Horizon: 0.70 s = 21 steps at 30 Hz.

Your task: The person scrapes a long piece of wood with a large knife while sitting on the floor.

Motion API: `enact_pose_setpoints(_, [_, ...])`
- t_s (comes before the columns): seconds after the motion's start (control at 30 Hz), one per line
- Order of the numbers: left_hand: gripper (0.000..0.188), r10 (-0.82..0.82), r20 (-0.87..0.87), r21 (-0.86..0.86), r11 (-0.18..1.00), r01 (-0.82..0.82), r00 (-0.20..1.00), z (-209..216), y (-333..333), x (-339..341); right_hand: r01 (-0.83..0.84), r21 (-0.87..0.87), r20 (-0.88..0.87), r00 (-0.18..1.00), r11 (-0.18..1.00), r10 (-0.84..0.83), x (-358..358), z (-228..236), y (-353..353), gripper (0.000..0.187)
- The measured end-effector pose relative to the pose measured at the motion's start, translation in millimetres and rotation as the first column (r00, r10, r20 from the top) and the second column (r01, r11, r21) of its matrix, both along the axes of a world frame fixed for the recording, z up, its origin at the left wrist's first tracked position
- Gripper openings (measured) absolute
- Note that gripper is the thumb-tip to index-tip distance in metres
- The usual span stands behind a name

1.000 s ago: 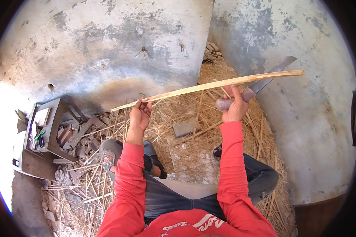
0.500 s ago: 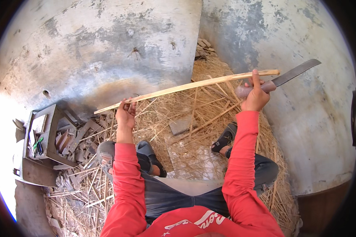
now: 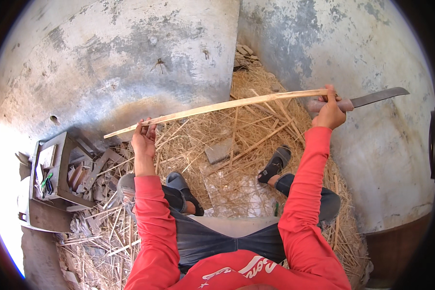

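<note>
A long, pale bamboo strip [image 3: 237,103] stretches across in front of me, its right end higher than its left. My left hand [image 3: 144,140] pinches it close to the left tip, fingers closed round it. At the other end, my right hand [image 3: 330,114] grips the strip with thumb and fingers. That same hand also holds a machete by its thick, light-brown handle [image 3: 345,105]. The dark machete blade [image 3: 379,96] points out to the right, away from the strip, and tilts slightly upward. Part of the handle is hidden behind my right fingers.
Shavings and thin strips [image 3: 256,128] litter the floor, with a flat grey block [image 3: 220,152] among them. My shoes [image 3: 275,164] rest on the litter. At left, a wooden frame [image 3: 55,166] holds small items beside broken rubble [image 3: 99,164]. Worn walls [image 3: 179,48] stand ahead and right.
My hands have moved apart, the left one leftward and the right one rightward and slightly higher. The machete has shifted right and lies flatter. Both hands keep hold of the strip.
</note>
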<state>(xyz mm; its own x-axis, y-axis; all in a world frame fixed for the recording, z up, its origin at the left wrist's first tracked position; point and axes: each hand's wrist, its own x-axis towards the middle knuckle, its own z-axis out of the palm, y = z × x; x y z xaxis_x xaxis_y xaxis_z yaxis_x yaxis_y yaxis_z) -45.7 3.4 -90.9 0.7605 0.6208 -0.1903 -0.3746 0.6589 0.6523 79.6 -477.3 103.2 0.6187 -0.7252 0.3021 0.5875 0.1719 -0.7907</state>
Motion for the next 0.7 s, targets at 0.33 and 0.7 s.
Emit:
enact_pose_setpoints(0.33, [0.029, 0.214, -0.035, 0.025, 0.977, -0.213, 0.976, 15.8, 28.9, -22.6, 0.246, 0.035, -0.101, 0.965, 0.969, -0.242, 8.8, -18.5, -13.4, 0.02])
enact_pose_setpoints(0.7, [0.024, 0.205, 0.093, -0.134, 0.972, -0.192, 0.974, 1.4, 20.3, -10.8, -0.193, -0.157, -0.297, 0.944, 0.968, 0.14, -14.7, -27.7, -10.1, 0.046])
